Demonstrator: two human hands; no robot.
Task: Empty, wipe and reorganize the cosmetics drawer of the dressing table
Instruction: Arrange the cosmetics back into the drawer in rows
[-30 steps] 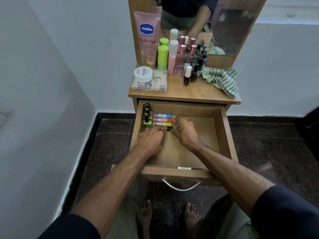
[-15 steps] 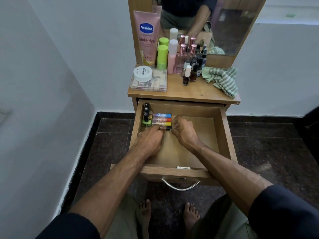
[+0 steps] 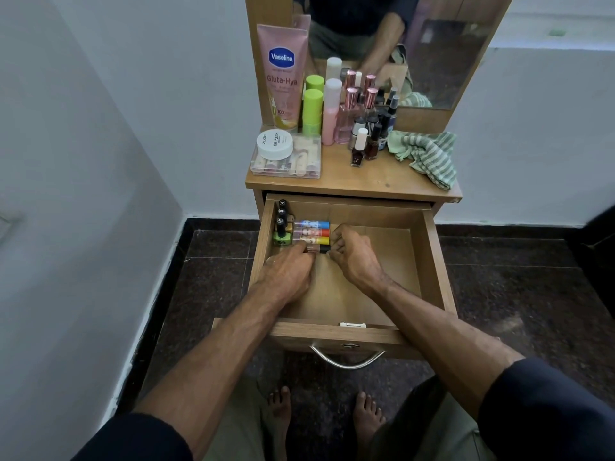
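Both my hands are down inside the open wooden drawer [image 3: 429,261] of the desk [image 3: 349,181], near its back left corner. My left hand [image 3: 289,272] lies knuckles up with the fingers curled over a small tube with a black cap [image 3: 321,249], of which only the end shows between my hands; I cannot tell how firmly I grip it. My right hand [image 3: 354,252] has its fingers curled in at the cap end of that same tube, the fingertips touching or just beside it; I cannot tell whether they pinch it.

Just behind that tube lie three small tubes side by side, one with a blue cap [image 3: 312,224], one with a red cap [image 3: 312,232] and one with a yellow cap [image 3: 314,240]. To their left, against the drawer's left wall, stand black-capped nail polish bottles [image 3: 282,224], the nearest one green.

On the desk top stand a tall pink lotion tube [image 3: 282,74], a lime-green bottle [image 3: 312,111], a pink bottle with a white cap [image 3: 331,111], clear perfume bottles with rose caps [image 3: 349,114] and a cluster of dark nail polish bottles [image 3: 369,141]. A white round jar [image 3: 275,144] sits on a clear plastic box [image 3: 299,161]. A green striped cloth [image 3: 429,156] lies crumpled at the right edge.
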